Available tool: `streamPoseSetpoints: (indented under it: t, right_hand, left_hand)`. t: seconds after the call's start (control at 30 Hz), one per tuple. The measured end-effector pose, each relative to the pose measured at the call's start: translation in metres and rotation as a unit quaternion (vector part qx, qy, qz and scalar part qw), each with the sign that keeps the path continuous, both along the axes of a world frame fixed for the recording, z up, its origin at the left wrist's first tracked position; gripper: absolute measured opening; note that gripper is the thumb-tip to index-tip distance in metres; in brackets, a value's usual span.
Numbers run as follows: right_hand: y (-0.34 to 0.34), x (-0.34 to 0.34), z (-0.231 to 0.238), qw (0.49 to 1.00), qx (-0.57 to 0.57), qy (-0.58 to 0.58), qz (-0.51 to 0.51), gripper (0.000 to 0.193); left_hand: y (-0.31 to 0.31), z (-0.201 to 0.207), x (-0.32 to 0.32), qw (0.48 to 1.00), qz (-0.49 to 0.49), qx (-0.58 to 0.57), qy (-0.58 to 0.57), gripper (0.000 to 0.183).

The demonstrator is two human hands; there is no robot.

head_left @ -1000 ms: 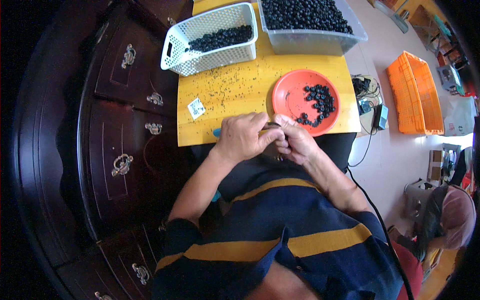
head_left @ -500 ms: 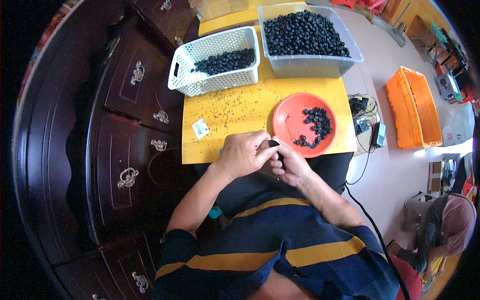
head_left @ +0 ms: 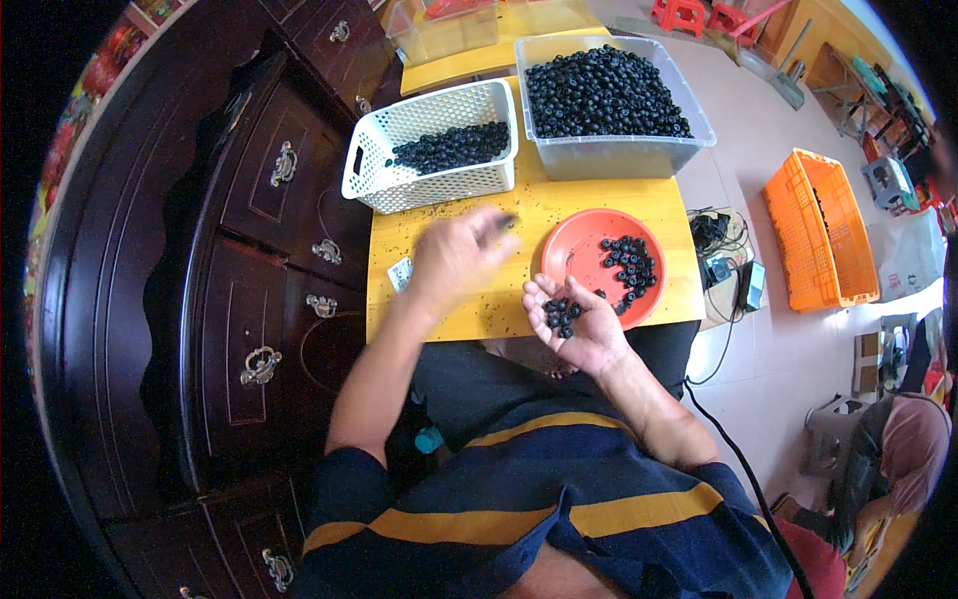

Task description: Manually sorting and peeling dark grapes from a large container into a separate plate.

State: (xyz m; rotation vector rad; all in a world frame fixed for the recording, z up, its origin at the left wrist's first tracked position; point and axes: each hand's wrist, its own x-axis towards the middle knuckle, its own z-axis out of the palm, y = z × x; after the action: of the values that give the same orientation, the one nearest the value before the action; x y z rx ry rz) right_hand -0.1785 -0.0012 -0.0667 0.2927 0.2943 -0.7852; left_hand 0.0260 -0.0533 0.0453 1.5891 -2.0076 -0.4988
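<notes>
My left hand, smeared by motion, is over the yellow table, below the white basket. A small dark round piece is pinched at its fingertips; its exact kind is blurred. My right hand is palm up and cupped at the near edge of a red plate, with several black beads lying in the palm and fingers. More black beads, some with pale ringed centres, lie on the right side of the red plate.
Behind stand a white perforated basket and a clear plastic bin, both holding black beads. Dark crumbs and a white paper square lie on the table. At left are dark drawers; at right, an orange crate, cables, and another person.
My hands have parted from their closed position together. The left moved up and left with a dark piece; the right turned palm up, showing beads. The view tilted slightly.
</notes>
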Motion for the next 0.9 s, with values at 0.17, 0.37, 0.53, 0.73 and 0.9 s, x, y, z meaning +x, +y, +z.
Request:
streamPoseSetpoints:
  t: [0.17,0.37,0.53,0.73,0.9]
  right_hand:
    - [-0.005,0.007,0.009,0.997,-0.006,0.058,-0.042,0.039]
    - [-0.008,0.011,-0.004,1.0,-0.018,0.015,-0.019,0.026]
    - [-0.006,0.009,-0.014,0.999,-0.03,-0.03,-0.006,0.023]
    - [-0.003,0.005,-0.011,0.999,-0.043,0.03,-0.002,0.025]
    - [-0.001,0.004,-0.017,0.998,-0.06,0.014,0.011,0.024]
  left_hand:
    - [0.062,-0.025,-0.037,0.993,-0.095,0.065,-0.001,0.031]
    - [0.079,-0.048,-0.043,0.987,-0.146,-0.041,-0.061,0.034]
    - [0.085,-0.045,-0.047,0.981,-0.165,-0.06,-0.087,0.032]
    - [0.081,-0.049,-0.052,0.965,-0.208,-0.104,-0.123,0.027]
    - [0.079,-0.046,-0.05,0.97,-0.209,-0.077,-0.097,0.023]
